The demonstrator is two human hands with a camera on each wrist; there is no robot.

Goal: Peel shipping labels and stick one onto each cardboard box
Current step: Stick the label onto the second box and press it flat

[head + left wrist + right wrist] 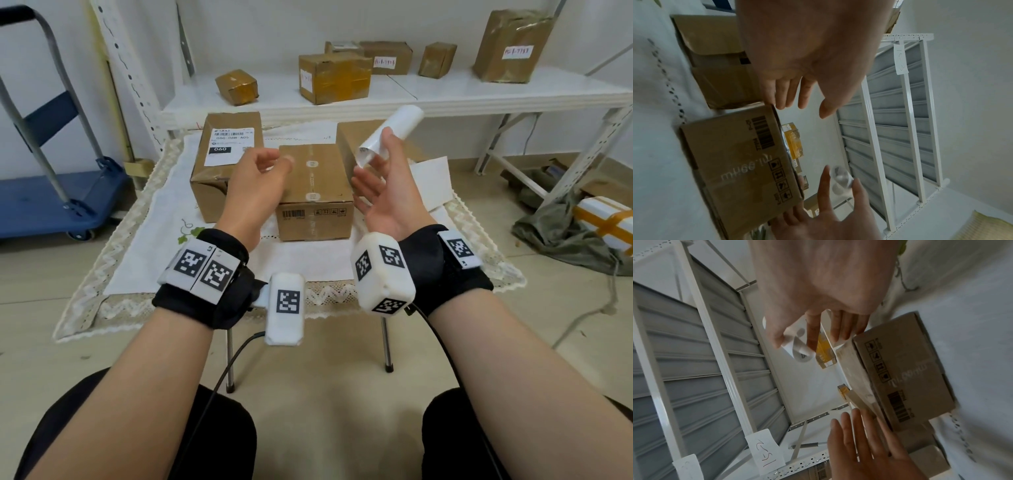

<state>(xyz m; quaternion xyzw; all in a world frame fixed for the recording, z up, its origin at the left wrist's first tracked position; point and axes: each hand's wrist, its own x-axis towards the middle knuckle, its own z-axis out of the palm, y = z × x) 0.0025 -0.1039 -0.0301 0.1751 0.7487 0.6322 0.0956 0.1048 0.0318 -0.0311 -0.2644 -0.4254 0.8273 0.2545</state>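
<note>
Three cardboard boxes stand on the cloth-covered table (205, 260). The left box (219, 185) carries a printed shipping label (230, 145). The middle box (315, 192) (731, 162) (910, 369) has a bare taped top. The right box (352, 137) is partly hidden by my right hand (380, 164) (797, 337), which pinches a curled white label sheet (394, 130) (799, 352) between thumb and finger, raised above the table. My left hand (263, 171) (797, 97) hovers over the middle box's left side, fingers relaxed and holding nothing.
White paper sheets (431, 181) lie on the cloth at the right. Behind the table a white shelf (445, 92) holds several taped boxes. A blue platform cart (51, 198) stands at the left. A wrapped parcel (606, 219) lies on the floor at the right.
</note>
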